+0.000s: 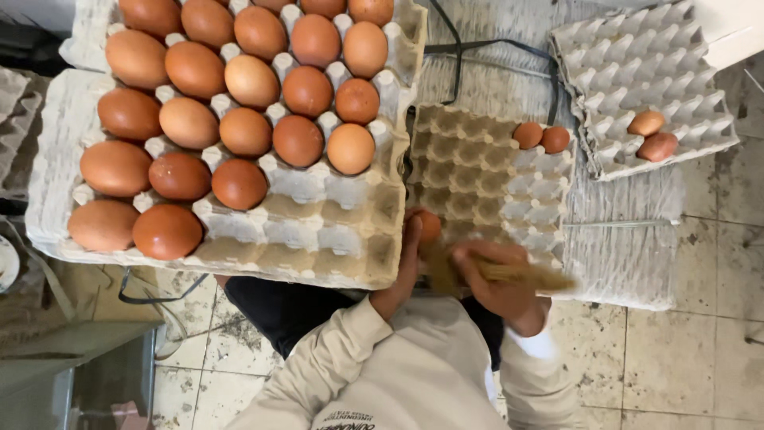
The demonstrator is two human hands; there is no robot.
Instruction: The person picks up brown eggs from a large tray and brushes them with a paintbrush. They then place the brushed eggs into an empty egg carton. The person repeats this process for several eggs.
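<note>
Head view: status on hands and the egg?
Left hand holds a brown egg. Right hand grips a blurred straw-coloured brush beside it. Grey pulp egg tray beneath, nothing in the way.

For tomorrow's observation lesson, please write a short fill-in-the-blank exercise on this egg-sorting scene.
1. The left hand holds one brown ____ in its grip.
2. The right hand holds a straw-coloured ____.
3. The middle tray carries ____ eggs at its far right corner.
4. The large tray on the left has its empty cups along the ____ edge.

Missing words: egg; brush; two; near
</note>
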